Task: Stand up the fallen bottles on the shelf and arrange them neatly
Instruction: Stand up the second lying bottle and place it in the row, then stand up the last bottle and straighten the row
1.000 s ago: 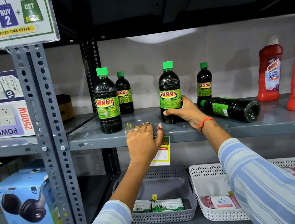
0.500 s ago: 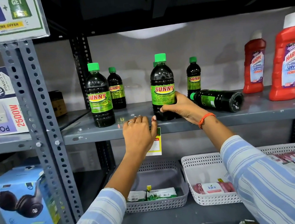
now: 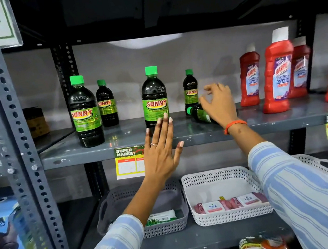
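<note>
On the grey shelf (image 3: pixel 181 140) stand dark Sunny bottles with green caps: one front left (image 3: pixel 85 113), one behind it (image 3: pixel 106 103), one in the middle front (image 3: pixel 154 97) and one at the back (image 3: pixel 190 91). A fifth bottle (image 3: pixel 200 114) lies on its side with its cap pointing left, mostly hidden by my right hand (image 3: pixel 218 104). That hand hovers just over it with fingers spread, holding nothing. My left hand (image 3: pixel 161 151) is raised flat and open in front of the middle bottle's base, apart from it.
Red Harpic bottles (image 3: pixel 277 75) stand on the shelf's right part. Below are a grey basket (image 3: pixel 177 224) and a white basket (image 3: pixel 223 179) with packets. A perforated upright post (image 3: pixel 16 155) borders the left, with boxed goods beyond. Price tags (image 3: pixel 129 162) hang off the shelf edge.
My right hand let go of the middle bottle and moved right over the lying bottle. My left hand lifted off the shelf edge and opened flat. The view moved closer.
</note>
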A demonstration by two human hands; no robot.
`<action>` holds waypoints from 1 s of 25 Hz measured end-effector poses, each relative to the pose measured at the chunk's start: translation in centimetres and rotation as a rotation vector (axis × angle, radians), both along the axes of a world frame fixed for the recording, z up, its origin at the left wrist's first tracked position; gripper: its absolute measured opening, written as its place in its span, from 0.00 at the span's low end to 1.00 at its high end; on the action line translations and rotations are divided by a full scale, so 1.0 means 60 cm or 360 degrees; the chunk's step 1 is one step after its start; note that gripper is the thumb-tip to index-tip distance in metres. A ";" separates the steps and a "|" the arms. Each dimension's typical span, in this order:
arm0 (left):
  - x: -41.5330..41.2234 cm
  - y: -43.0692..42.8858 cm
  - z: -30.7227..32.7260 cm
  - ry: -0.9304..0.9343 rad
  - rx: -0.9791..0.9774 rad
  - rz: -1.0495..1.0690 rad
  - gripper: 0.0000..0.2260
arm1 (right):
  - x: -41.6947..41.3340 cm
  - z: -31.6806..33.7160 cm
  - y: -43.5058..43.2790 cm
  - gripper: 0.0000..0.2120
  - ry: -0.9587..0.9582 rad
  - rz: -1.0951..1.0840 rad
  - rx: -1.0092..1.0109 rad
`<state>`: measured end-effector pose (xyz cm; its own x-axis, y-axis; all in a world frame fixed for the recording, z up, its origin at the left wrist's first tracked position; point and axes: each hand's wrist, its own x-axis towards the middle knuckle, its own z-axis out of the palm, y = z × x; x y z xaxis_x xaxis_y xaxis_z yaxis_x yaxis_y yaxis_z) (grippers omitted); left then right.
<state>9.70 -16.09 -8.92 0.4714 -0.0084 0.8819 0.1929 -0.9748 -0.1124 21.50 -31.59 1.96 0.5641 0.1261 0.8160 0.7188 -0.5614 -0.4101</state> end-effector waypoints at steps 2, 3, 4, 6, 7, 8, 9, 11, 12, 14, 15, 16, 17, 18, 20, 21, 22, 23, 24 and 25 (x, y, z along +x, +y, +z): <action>0.015 -0.012 0.000 0.0087 0.0085 0.0013 0.28 | 0.015 -0.005 -0.021 0.26 0.0211 -0.0310 -0.0525; 0.020 -0.017 -0.001 0.0112 0.0102 0.0040 0.28 | 0.016 -0.004 -0.028 0.30 0.0328 -0.0381 -0.0720; 0.025 -0.021 -0.002 0.0129 0.0104 0.0065 0.29 | 0.015 -0.001 -0.034 0.32 0.0414 -0.0414 -0.0843; 0.031 -0.024 -0.005 0.0143 0.0103 0.0079 0.28 | 0.014 0.008 -0.040 0.32 0.0492 -0.0442 -0.0931; 0.033 -0.023 -0.008 0.0138 0.0116 0.0072 0.27 | 0.016 0.011 -0.041 0.31 0.0513 -0.0452 -0.0939; 0.034 -0.023 -0.011 0.0119 0.0135 0.0060 0.27 | 0.018 0.010 -0.044 0.30 0.0507 -0.0454 -0.0922; 0.034 -0.023 -0.014 0.0092 0.0144 0.0047 0.26 | 0.024 0.006 -0.045 0.28 0.0469 -0.0443 -0.0865; 0.032 -0.027 -0.017 0.0043 0.0128 0.0032 0.25 | 0.031 -0.010 -0.044 0.28 0.0358 -0.0344 -0.0633; 0.033 -0.028 -0.018 0.0027 0.0112 0.0031 0.25 | 0.031 -0.020 -0.039 0.28 0.0357 -0.0251 -0.0447; 0.035 -0.030 -0.019 0.0004 0.0078 0.0026 0.25 | 0.036 -0.035 -0.022 0.29 0.0509 -0.0023 -0.0025; 0.036 -0.031 -0.020 -0.0004 0.0066 0.0019 0.24 | 0.039 -0.038 -0.015 0.29 0.0600 0.0092 0.0089; 0.036 -0.031 -0.020 -0.0010 0.0061 0.0012 0.24 | 0.043 -0.038 -0.011 0.28 0.0656 0.0225 0.0150; 0.036 -0.032 -0.019 -0.0011 0.0056 0.0006 0.24 | 0.045 -0.035 -0.011 0.28 0.0692 0.0360 0.0195; 0.036 -0.032 -0.018 -0.0009 0.0048 0.0004 0.24 | 0.051 -0.033 -0.012 0.28 0.0739 0.0484 0.0233; 0.035 -0.032 -0.017 0.0005 0.0024 0.0007 0.24 | 0.061 -0.031 -0.016 0.28 0.0842 0.0619 0.0266; 0.034 -0.033 -0.017 0.0006 0.0011 0.0008 0.24 | 0.067 -0.032 -0.017 0.29 0.0889 0.0648 0.0269; 0.032 -0.034 -0.016 0.0002 0.0001 0.0006 0.25 | 0.076 -0.033 -0.018 0.30 0.0904 0.0670 0.0285; 0.031 -0.036 -0.016 -0.0001 -0.0010 0.0001 0.26 | 0.086 -0.034 -0.018 0.32 0.0939 0.0672 0.0302; 0.031 -0.037 -0.015 -0.0005 -0.0017 -0.0004 0.27 | 0.103 -0.038 -0.017 0.34 0.0974 0.0690 0.0334; 0.030 -0.038 -0.016 -0.0011 -0.0021 -0.0007 0.27 | 0.108 -0.039 -0.018 0.33 0.1024 0.0720 0.0359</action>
